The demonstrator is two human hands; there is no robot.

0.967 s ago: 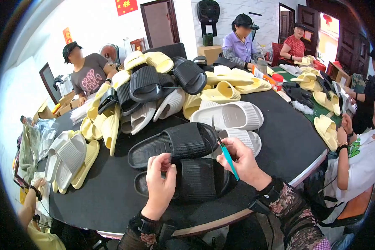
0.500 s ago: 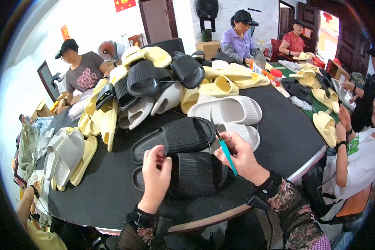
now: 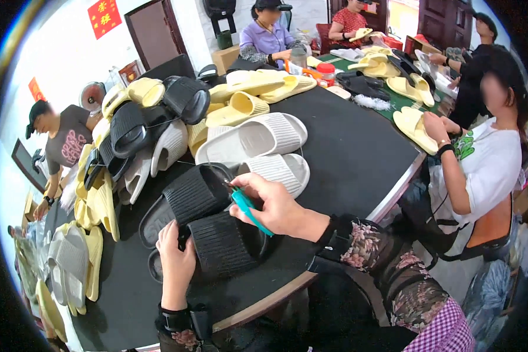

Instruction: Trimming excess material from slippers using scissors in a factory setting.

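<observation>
My right hand (image 3: pixel 276 205) is closed around teal-handled thread snips (image 3: pixel 251 213). Their dark tip points at the toe end of the farther black slipper (image 3: pixel 195 195), close to its ribbed strap. My left hand (image 3: pixel 177 264) has its fingers bent at the strap edge of the nearer black slipper (image 3: pixel 226 245), gripping there; its fingertips are partly hidden. Both black slippers lie side by side on the table, toes to the right. Just beyond them rest two light grey slippers (image 3: pixel 249 139), with a thin dark thread near their toes.
A heap of yellow, black and grey slippers (image 3: pixel 132 129) rises at the far left. Grey and yellow slippers (image 3: pixel 69 264) lie at the left edge of the black table (image 3: pixel 358 155). On the right a co-worker (image 3: pixel 481 158) handles a yellow slipper (image 3: pixel 415 130). Other people sit farther back.
My view has swung right. My left hand has come down onto the nearer black slipper's strap edge. The snips have turned in my right hand, tip nearer the farther slipper's toe.
</observation>
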